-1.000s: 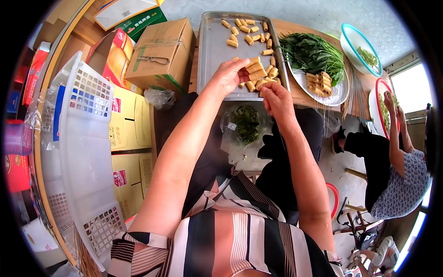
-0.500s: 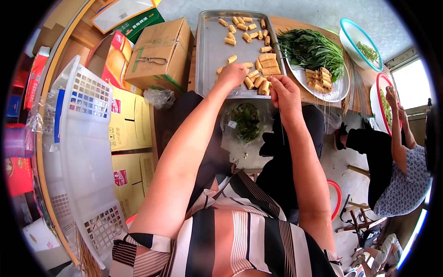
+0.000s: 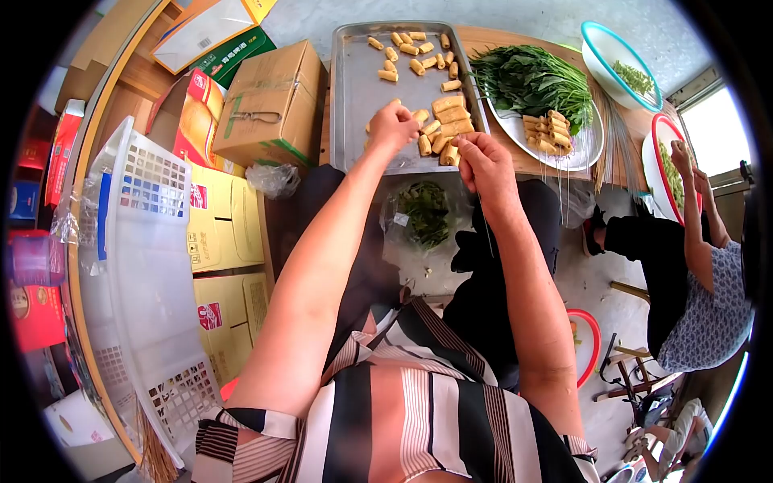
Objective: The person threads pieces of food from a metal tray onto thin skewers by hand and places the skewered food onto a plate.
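Note:
On a metal tray lie short tan rolls, which look like rolled tofu skin. My left hand is over the tray's near half with fingers closed; its fingertips are beside a loose roll, and whatever they pinch is hidden. At the tray's near right corner, my right hand pinches a thin skewer, whose end hangs below the hand. Several rolls lie just left of its fingertips. Bigger rolls sit side by side behind them.
Right of the tray, a white plate bears leafy greens and skewered rolls. Beyond are loose skewers and a teal-rimmed bowl. Another person works at a red-rimmed basin. Cardboard boxes stand left.
The view has shifted slightly, so the tray appears farther left. My left hand has moved a little left with its fingers still closed. My right hand keeps its pinch on the skewer.

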Motion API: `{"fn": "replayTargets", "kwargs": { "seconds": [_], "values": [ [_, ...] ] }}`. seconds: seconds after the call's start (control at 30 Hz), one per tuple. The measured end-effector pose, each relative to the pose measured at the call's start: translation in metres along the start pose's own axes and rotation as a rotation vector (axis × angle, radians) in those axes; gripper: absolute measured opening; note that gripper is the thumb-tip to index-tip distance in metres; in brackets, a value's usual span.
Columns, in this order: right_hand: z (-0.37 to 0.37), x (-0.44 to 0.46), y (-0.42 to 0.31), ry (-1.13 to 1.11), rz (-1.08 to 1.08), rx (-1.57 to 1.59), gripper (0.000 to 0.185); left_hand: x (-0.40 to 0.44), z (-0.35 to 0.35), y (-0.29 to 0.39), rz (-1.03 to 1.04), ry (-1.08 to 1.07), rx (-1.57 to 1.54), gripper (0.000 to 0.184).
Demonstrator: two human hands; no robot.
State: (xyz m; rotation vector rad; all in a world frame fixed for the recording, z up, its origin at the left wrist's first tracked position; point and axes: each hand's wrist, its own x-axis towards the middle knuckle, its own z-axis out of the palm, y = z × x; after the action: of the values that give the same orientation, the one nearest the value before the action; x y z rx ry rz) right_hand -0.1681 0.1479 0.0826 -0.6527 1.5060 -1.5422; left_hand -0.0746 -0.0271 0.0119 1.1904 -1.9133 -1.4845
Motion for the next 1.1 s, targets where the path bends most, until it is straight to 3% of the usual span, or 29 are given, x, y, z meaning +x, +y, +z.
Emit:
{"fn": "replayTargets", "kwargs": {
  "seconds": [0.03, 0.1, 0.23, 0.63, 1.1],
  "values": [
    [0.000, 0.000, 0.000, -0.002, -0.002, 0.000, 0.017, -0.001, -0.004, 0.003, 0.002, 0.002, 0.000, 0.013],
    [0.001, -0.001, -0.001, -0.052, 0.026, -0.094, 0.017, -0.002, -0.012, 0.006, -0.115, -0.053, -0.643, 0.015],
    [0.009, -0.003, -0.002, -0.050, 0.040, -0.168, 0.013, -0.002, -0.027, 0.005, -0.138, -0.182, -0.908, 0.020],
    [0.012, -0.003, -0.001, -0.093, 0.025, -0.243, 0.013, -0.002, -0.034, 0.005, -0.198, -0.222, -1.029, 0.027],
    [0.012, -0.004, -0.001, -0.117, 0.044, -0.233, 0.013, 0.001, -0.039, 0.000, -0.229, -0.215, -0.959, 0.026]
  ]
}}
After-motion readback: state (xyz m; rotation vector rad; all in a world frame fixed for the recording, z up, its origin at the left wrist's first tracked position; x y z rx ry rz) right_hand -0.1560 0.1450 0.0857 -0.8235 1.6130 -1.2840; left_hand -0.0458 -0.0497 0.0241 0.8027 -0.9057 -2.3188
